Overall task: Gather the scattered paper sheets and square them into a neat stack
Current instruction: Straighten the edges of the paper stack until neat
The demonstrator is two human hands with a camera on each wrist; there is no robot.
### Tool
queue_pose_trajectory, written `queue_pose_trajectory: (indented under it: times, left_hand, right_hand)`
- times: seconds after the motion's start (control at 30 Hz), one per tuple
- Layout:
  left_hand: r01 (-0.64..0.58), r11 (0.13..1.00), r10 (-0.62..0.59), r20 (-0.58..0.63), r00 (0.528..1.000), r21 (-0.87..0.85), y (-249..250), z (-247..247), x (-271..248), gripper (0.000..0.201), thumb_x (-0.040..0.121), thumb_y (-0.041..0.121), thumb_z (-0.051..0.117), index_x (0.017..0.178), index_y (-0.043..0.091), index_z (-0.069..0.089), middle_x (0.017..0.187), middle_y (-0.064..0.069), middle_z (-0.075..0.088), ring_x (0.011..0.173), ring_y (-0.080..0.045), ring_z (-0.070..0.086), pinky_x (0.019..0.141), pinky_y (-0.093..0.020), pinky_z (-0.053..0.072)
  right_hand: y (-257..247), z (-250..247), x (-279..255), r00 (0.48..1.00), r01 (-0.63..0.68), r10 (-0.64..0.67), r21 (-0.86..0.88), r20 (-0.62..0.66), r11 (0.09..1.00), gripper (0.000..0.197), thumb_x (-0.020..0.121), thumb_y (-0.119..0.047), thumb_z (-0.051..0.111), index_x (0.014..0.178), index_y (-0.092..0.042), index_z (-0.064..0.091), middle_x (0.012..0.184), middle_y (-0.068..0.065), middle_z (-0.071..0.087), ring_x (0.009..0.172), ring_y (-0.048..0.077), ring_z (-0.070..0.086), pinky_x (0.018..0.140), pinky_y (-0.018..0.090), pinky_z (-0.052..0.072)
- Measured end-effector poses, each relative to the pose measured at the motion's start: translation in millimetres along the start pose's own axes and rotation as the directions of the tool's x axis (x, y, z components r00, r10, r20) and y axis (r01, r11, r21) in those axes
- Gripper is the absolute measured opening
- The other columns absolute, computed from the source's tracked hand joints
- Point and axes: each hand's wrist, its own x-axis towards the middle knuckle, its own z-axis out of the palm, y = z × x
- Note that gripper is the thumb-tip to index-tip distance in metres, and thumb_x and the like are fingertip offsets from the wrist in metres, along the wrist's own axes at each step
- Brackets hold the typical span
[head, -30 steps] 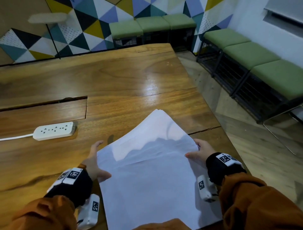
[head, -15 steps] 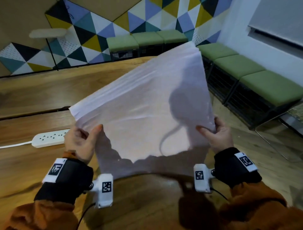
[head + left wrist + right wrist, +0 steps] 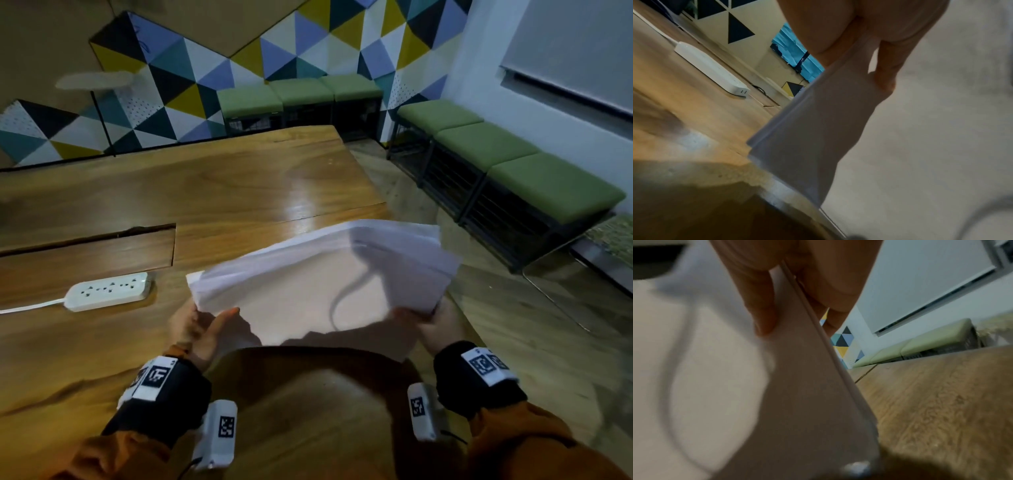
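- The sheets (image 3: 318,291) are pinched at their left edge by the left hand (image 3: 198,329).
- Their right edge is pinched by the right hand (image 3: 442,325), above the table (image 3: 205,192).

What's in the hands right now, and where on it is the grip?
The paper stack: left hand pinches its left edge, right hand pinches its right edge.

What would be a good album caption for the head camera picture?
Both hands, left hand and right hand, grip a stack of white paper sheets above a wooden table.
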Motion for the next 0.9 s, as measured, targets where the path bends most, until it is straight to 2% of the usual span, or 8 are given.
queue_pose_trajectory:
  times: [0.07,0.17,0.27,0.37,0.43,0.63,0.7,0.9]
  left_hand:
    - [-0.019,0.998,0.021,0.03,0.999,-0.056,-1,-6,-3,0.047,0.071,-0.002,0.071,0.115,-0.002,0.054,0.1,-0.009,0.057,0.092,-0.02,0.052,0.085,-0.034,0.044]
    - [-0.025,0.997,0.028,0.03,0.999,-0.067,0,-11,-6,0.062,0.064,0.001,0.077,0.12,0.001,0.051,0.114,-0.012,0.06,0.103,-0.023,0.054,0.088,-0.035,0.044]
    - [-0.133,0.989,0.134,0.016,0.991,-0.059,9,-12,-10,0.067,0.056,0.002,0.082,0.113,0.016,0.05,0.102,0.003,0.056,0.093,-0.013,0.055,0.087,-0.034,0.05]
    - [-0.229,0.969,0.228,-0.028,0.973,-0.09,21,-15,-17,0.077,0.04,0.031,0.084,0.1,0.05,0.04,0.11,0.002,0.05,0.098,-0.018,0.051,0.086,-0.037,0.048]
    - [-0.264,0.959,0.258,-0.064,0.964,-0.1,22,-15,-18,0.07,0.038,0.049,0.069,0.103,0.048,0.042,0.123,-0.006,0.047,0.115,-0.029,0.046,0.096,-0.051,0.043]
    - [-0.294,0.899,0.228,-0.226,0.947,-0.324,18,-3,-10,0.096,0.049,0.087,0.047,0.107,0.01,0.054,0.096,0.006,0.055,0.086,0.011,0.052,0.074,-0.008,0.04]
    - [-0.277,0.905,0.197,-0.257,0.946,-0.324,16,-2,-4,0.069,0.06,0.07,0.051,0.099,0.013,0.056,0.09,0.013,0.055,0.081,0.016,0.053,0.077,-0.013,0.041]
    - [-0.101,0.894,0.004,-0.217,0.976,-0.436,14,2,3,0.032,0.074,0.043,0.061,0.093,0.016,0.057,0.088,-0.003,0.057,0.091,-0.021,0.051,0.087,-0.039,0.041]
  right_hand:
    - [-7,-5,-7,1.0,-0.011,0.01,0.077,0.005,0.997,0.041,0.071,0.014,0.066,0.104,-0.006,0.052,0.09,0.004,0.059,0.085,0.024,0.058,0.058,0.008,0.052]
    - [-12,-7,-14,0.999,0.043,-0.045,0.098,0.013,0.994,0.071,0.064,0.007,0.074,0.126,-0.007,0.041,0.102,0.0,0.057,0.092,0.012,0.057,0.06,0.006,0.05]
    - [-20,0,-17,0.991,0.135,-0.134,0.16,-0.018,0.978,0.096,0.04,-0.034,0.075,0.127,-0.019,0.037,0.098,-0.015,0.051,0.085,-0.01,0.056,0.064,0.005,0.047]
    - [-29,7,-14,0.973,0.207,-0.185,0.167,-0.141,0.964,0.097,0.039,-0.078,0.062,0.122,-0.033,0.04,0.106,-0.014,0.05,0.094,0.002,0.053,0.076,0.025,0.048]
    - [-34,12,-12,0.966,0.195,-0.152,0.208,-0.207,0.959,0.09,0.046,-0.09,0.046,0.115,-0.032,0.051,0.109,0.0,0.056,0.097,0.018,0.057,0.081,0.037,0.05]
    - [-41,15,-4,0.944,0.03,0.067,0.285,-0.323,0.958,0.017,0.067,-0.039,0.058,0.067,-0.023,0.063,0.077,0.0,0.059,0.083,0.023,0.055,0.072,0.036,0.044]
    - [-40,18,-3,0.946,0.045,0.049,0.279,-0.32,0.959,0.015,0.064,-0.035,0.056,0.07,-0.024,0.065,0.078,-0.003,0.059,0.084,0.021,0.054,0.073,0.036,0.043]
    - [-37,22,-1,0.953,0.083,0.01,0.292,-0.304,0.953,0.049,0.068,-0.05,0.052,0.1,-0.014,0.064,0.089,-0.002,0.059,0.097,0.024,0.055,0.079,0.036,0.046]
